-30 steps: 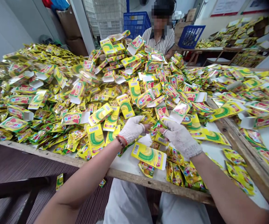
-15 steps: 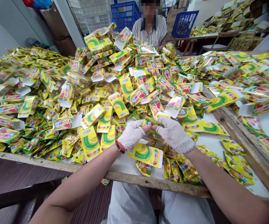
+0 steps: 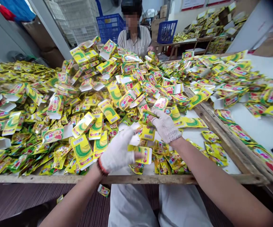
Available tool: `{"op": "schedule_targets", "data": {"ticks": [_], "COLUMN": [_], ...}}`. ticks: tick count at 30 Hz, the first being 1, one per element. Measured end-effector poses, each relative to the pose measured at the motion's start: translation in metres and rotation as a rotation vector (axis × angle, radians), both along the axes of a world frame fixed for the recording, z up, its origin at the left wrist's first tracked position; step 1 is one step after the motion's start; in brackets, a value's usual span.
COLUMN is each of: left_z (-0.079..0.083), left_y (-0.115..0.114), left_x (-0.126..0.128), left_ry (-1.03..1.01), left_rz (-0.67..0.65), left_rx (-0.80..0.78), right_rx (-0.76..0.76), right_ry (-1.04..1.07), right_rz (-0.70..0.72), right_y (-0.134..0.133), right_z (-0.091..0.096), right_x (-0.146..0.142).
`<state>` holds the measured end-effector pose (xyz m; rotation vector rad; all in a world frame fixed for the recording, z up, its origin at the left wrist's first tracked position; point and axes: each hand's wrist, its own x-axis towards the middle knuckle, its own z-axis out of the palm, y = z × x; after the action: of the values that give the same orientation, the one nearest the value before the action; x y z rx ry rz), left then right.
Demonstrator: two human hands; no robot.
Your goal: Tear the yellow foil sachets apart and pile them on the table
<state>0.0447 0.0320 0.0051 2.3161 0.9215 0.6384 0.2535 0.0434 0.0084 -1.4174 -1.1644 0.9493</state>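
My left hand (image 3: 119, 151), in a white knit glove, hovers near the table's front edge with its fingers apart. Its bare thumb tip touches a flat yellow carton (image 3: 143, 154) lying there. My right hand (image 3: 165, 126), also gloved, is closed farther back on a few green-yellow sachets (image 3: 150, 114), held just above the heap. A big pile of yellow cartons and sachets (image 3: 91, 91) covers the table behind both hands. Loose sachets (image 3: 167, 160) lie under my right forearm.
A person in a striped shirt (image 3: 134, 41) sits across the table. Blue crates (image 3: 110, 23) and white crates stand behind them. The wooden front edge (image 3: 56, 179) and a wooden rail (image 3: 218, 129) border the table. A second table at the right (image 3: 264, 126) holds more packs.
My hands were together on the sachets. Now the left hand has come away toward me and opened over the flat carton, while the right keeps the sachets. The camera tilted up.
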Motion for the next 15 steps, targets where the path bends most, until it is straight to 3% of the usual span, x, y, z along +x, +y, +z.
{"op": "schedule_targets", "data": {"ticks": [1, 3, 8, 11, 13, 15], "left_z": [-0.001, -0.004, 0.007, 0.015, 0.013, 0.007], "left_y": [-0.006, -0.012, 0.021, 0.042, 0.044, 0.039], "left_x": [-0.007, -0.017, -0.01, 0.011, 0.023, 0.031], "left_ry": [0.12, 0.248, 0.195, 0.361, 0.484, 0.567], "left_rz": [-0.028, -0.038, -0.121, 0.053, 0.192, 0.235], "left_rx": [0.084, 0.101, -0.209, 0.011, 0.202, 0.291], "right_rx": [-0.005, 0.009, 0.031, 0.025, 0.024, 0.02], "right_ry": [0.076, 0.193, 0.315, 0.267, 0.21, 0.136], "right_rz": [0.003, -0.01, -0.045, -0.094, -0.13, -0.146], "right_y": [0.0, 0.0, 0.002, 0.003, 0.003, 0.004], "right_z": [0.0, 0.0, 0.002, 0.004, 0.004, 0.004], "right_x": [0.003, 0.006, 0.006, 0.011, 0.015, 0.017]}}
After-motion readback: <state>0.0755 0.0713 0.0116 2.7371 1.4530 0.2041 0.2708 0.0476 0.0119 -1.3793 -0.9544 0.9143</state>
